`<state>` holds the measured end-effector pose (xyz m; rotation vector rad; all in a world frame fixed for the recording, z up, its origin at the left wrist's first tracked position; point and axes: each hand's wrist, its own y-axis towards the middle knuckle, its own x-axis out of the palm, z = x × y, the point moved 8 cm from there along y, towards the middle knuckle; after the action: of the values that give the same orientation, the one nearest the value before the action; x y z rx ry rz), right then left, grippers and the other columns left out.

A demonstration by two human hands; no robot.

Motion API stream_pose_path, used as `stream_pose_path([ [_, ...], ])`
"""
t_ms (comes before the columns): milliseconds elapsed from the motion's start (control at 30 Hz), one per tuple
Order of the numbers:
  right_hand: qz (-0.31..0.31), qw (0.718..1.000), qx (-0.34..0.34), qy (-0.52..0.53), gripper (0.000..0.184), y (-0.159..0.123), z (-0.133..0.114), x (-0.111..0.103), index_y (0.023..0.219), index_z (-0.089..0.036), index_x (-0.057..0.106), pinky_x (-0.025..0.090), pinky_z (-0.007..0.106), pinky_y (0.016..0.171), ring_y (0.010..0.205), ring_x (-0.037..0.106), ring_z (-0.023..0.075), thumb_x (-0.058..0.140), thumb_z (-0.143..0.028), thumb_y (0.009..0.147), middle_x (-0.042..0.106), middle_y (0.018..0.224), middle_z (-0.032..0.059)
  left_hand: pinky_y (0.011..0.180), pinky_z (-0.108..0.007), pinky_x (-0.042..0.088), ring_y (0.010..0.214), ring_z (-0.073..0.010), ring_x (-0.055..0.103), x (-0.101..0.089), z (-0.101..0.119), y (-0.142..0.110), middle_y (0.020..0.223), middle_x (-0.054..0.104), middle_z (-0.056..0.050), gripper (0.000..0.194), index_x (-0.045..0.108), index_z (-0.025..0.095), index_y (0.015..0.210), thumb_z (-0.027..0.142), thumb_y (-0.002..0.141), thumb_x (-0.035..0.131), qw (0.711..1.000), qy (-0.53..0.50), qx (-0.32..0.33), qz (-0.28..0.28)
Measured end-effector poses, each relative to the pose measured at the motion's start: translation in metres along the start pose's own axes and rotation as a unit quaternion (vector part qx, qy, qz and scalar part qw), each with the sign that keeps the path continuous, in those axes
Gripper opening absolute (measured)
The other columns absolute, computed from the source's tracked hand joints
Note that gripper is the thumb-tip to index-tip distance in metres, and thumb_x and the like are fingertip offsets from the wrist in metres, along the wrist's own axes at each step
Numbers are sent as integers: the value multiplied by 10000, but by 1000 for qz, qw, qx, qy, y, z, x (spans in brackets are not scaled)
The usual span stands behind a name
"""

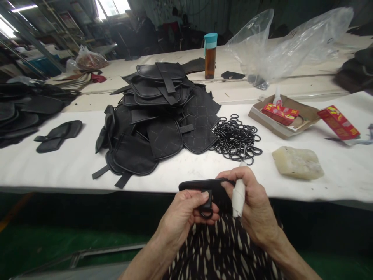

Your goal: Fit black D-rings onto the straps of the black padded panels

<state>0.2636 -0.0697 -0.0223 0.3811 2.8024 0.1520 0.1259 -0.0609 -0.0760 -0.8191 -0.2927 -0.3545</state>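
1. Counted one smooth black flap [190, 185], held before white table [186, 167].
2. Found left hand [186, 208] clamped on strap [208, 200] with one curved ring [206, 215]; right hand [256, 206] closed around one wrapped handle [239, 197].
3. Noted beyond: one glossy ring heap [234, 138], one rough block [297, 162], two red boxes [339, 123].

No wording, brand or number could be made out with certainty. Yellow print on the red box [281, 113] in the cardboard tray [269, 123] and on another red carton [339, 123] to its right was too small and blurred to read.
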Motion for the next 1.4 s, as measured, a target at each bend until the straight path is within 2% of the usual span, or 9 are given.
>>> stream_pose_path([
  [400,-34,999,9,32,61,4,-1,4,884,-237,476,492,212,555,676,614,123,487,-189,849,642,903,7,641,-302,522,614,-177,648,-3,0,1,727,704,-129,218,686,52,763,265,722,664,1000,-10,9,18],
  [533,-24,1000,-13,12,68,8,-8,-3,886,-245,483,496,209,580,711,616,126,505,-196,845,639,901,-5,683,-313,514,631,-177,649,1,6,0,712,704,-117,213,693,57,771,263,727,660,999,-24,25,15],
  [667,2,999,-49,-16,98,18,-15,-10,903,-243,486,496,226,637,806,617,143,510,-170,843,639,917,3,685,-316,511,628,-180,654,9,17,3,715,707,-116,212,688,59,798,259,741,646,998,-28,50,9],
  [800,42,994,-87,-48,113,24,-12,-13,912,-236,459,498,321,759,869,613,168,508,-159,845,637,985,29,647,-297,512,584,-172,648,11,21,14,676,704,-101,168,674,68,738,231,700,676,997,-43,55,21],
  [967,128,971,-183,-88,232,2,-18,-22,963,-228,453,453,433,868,1039,564,216,541,-71,817,590,1150,103,645,-305,519,607,-185,658,8,17,22,676,709,-97,153,658,86,712,235,691,686,996,-63,44,35],
  [1133,89,945,-276,-154,297,-25,-32,-8,984,-232,493,491,393,738,917,605,215,549,-20,785,661,1033,89,644,-286,521,588,-161,646,7,16,24,643,698,-64,114,656,102,683,194,658,718,994,-94,38,30],
  [1267,70,928,-310,-193,226,-29,-34,3,962,-211,513,478,372,691,867,602,210,518,-40,813,678,1013,97,559,-231,498,532,-119,610,7,16,25,601,670,-23,94,644,114,649,175,666,714,993,-102,46,37],
  [1400,43,914,-335,-227,203,-29,-36,13,947,-170,524,451,360,662,847,585,224,501,-25,807,668,1038,135,528,-225,483,505,-108,589,5,16,24,572,641,4,122,625,121,638,176,642,733,991,-110,50,55],
])
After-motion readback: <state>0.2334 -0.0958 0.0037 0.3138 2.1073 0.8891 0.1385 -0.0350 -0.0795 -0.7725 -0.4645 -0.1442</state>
